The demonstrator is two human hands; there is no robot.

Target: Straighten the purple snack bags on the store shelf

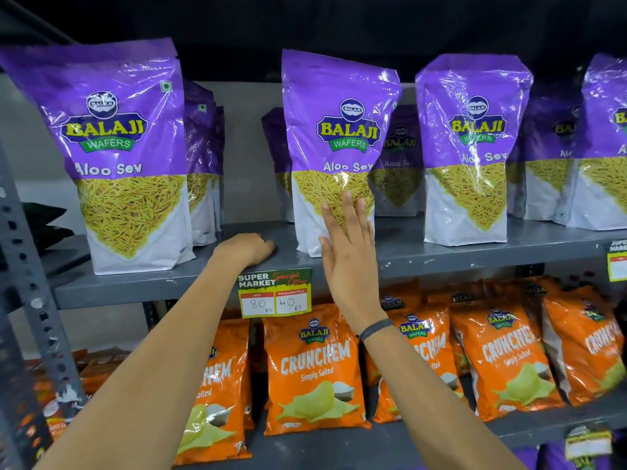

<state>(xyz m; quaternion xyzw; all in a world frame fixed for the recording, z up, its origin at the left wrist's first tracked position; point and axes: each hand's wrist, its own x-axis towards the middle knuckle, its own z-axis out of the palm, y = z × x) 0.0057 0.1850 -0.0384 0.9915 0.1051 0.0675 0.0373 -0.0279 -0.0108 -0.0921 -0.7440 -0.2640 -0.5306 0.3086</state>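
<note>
**Flat palm on the middle Aloo Sev bag, and the ways it could tip**

The right hand [347,245] lies flat, fingers [344,212] spread and extended, pressed against the lower front of the middle Aloo Sev bag [334,147]. It grasps nothing; it only pushes or steadies. The left hand [246,250] rests knuckles-up on the grey shelf [475,256] just left of that bag, fingers curled downward at the front lip; whether they clench the edge I cannot tell. A dark band [375,329] circles the right wrist.

The bag stands on the shelf near its front edge, leaning slightly, with its top tilted to the right toward the neighbouring front bag [471,147].

Risks, as I judge them: the contact is low on a tall, top-heavy pouch, so a firm shove could swing the base back and pitch the top forward off the shelf. Pushing too far may crush the darker bags behind [397,164] or knock them flat. The glossy film could let the palm slide, twisting the bag rather than squaring it. A sideways nudge could set the right neighbour leaning too.

Count: four purple front bags are visible, the far-left one [112,147], the middle one, the right one and a cropped one at the frame's edge [607,140], with further bags stacked behind each, too overlapped to number. On the shelf below, about five orange Crunchem bags [314,371] face forward. One price tag [274,293] hangs centrally; a second [616,261] is partly cut off.
</note>
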